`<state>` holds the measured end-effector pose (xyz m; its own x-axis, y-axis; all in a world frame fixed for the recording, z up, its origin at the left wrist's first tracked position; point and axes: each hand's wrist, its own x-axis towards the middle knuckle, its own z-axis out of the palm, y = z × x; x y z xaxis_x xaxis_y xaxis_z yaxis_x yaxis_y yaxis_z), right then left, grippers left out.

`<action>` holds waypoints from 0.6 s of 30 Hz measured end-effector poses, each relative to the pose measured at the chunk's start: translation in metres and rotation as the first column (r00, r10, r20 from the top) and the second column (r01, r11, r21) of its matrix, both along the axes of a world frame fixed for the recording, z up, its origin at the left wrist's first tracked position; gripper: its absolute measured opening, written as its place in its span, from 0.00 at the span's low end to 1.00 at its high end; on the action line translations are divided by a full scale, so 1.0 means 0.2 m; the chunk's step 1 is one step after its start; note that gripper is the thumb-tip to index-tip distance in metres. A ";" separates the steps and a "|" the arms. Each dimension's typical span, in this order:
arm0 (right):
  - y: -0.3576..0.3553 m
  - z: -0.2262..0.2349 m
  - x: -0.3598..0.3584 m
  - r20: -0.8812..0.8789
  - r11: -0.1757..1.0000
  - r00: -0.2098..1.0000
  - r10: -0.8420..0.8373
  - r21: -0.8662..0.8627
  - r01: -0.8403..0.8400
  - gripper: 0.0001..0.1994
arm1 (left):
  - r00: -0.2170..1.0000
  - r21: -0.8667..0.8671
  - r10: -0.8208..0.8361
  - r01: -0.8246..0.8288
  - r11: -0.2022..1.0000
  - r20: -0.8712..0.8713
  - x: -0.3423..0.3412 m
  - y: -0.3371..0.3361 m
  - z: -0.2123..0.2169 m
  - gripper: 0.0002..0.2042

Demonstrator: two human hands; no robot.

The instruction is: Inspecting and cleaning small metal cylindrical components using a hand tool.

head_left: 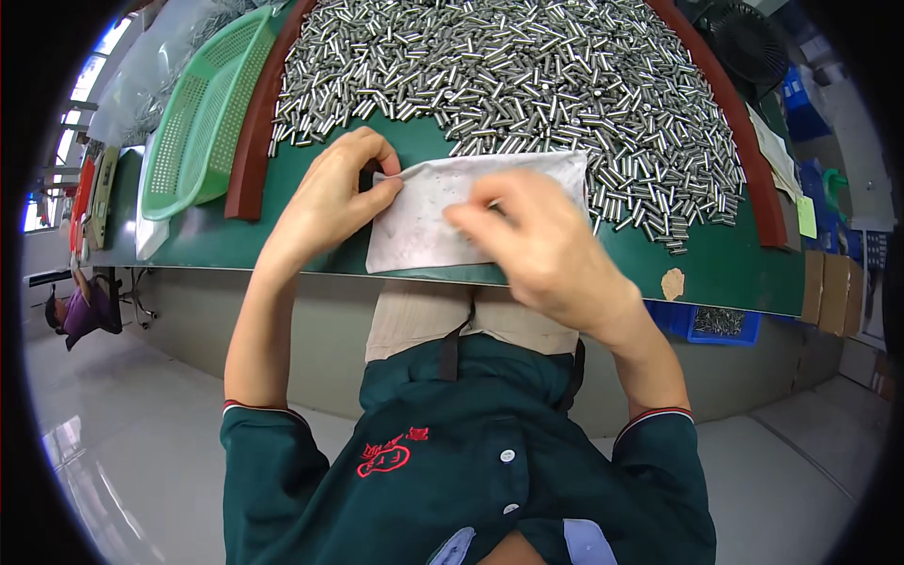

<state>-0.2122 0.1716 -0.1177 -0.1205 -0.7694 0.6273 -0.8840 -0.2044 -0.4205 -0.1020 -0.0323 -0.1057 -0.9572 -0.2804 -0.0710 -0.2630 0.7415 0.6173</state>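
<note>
Whitish cloth point(424, 221) lies on the green table point(730, 268) before heaped metal pins point(518, 80); the left hand point(341, 193) pinches the cloth's far-left corner; the right hand point(541, 245) curls over it, too blurred to tell whether it grasps anything.

I can make out a green basket point(176, 141); left of it, a clear plastic bag point(129, 102); far right of it, a black fan point(749, 45) and, lower, a cardboard box point(836, 294).

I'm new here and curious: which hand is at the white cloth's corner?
The left hand is at the upper left corner of the white cloth; the right hand reaches over its middle.
</note>
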 end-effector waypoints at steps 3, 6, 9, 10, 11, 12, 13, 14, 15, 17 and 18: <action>0.10 0.10 -0.07 0.218 0.984 0.969 -0.112 -0.111 0.139 0.16 | 0.999 0.219 0.050 -0.051 0.974 0.009 0.02 -0.01 0.02 0.06; 0.12 0.12 -0.08 0.603 0.891 0.793 0.088 -0.404 0.208 0.11 | 0.991 0.394 0.129 -0.137 0.909 0.046 0.04 0.00 0.01 0.06; 0.13 0.11 -0.11 0.610 0.803 0.763 0.212 -0.554 0.220 0.14 | 0.975 0.489 0.222 -0.205 0.848 0.024 0.05 0.03 -0.01 0.07; 0.13 0.11 -0.11 0.635 0.800 0.739 0.225 -0.554 0.232 0.15 | 0.964 0.512 0.267 -0.234 0.827 0.010 0.06 0.05 -0.03 0.07; 0.13 0.10 -0.11 0.653 0.791 0.715 0.249 -0.563 0.239 0.16 | 0.952 0.534 0.305 -0.258 0.805 0.002 0.06 0.06 -0.04 0.07; 0.13 0.10 -0.10 0.671 0.783 0.690 0.272 -0.571 0.247 0.16 | 0.937 0.542 0.347 -0.310 0.781 0.037 0.06 0.06 -0.05 0.11; 0.13 0.10 -0.09 0.684 0.788 0.674 0.279 -0.564 0.246 0.17 | 0.941 0.605 0.338 -0.278 0.746 0.015 0.07 0.07 -0.05 0.12; 0.13 0.10 -0.09 0.696 0.794 0.659 0.286 -0.557 0.244 0.17 | 0.938 0.653 0.346 -0.278 0.705 0.026 0.08 0.08 -0.06 0.14; 0.12 0.10 -0.08 0.707 0.798 0.643 0.295 -0.552 0.242 0.17 | 0.939 0.698 0.342 -0.267 0.665 0.033 0.08 0.09 -0.06 0.15; 0.11 0.10 -0.08 0.709 0.804 0.640 0.296 -0.547 0.232 0.17 | 0.929 0.813 0.369 -0.238 0.532 0.030 0.08 0.09 -0.05 0.16; 0.10 0.10 -0.07 0.710 0.808 0.638 0.298 -0.543 0.228 0.17 | 0.927 0.861 0.376 -0.208 0.464 0.022 0.08 0.09 -0.05 0.17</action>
<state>-0.2266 0.1913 -0.0979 -0.7137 -0.3384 0.6133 -0.3013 -0.6421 -0.7049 -0.0864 -0.0151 -0.1158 -0.8507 -0.4326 -0.2985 -0.2047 -0.2505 0.9462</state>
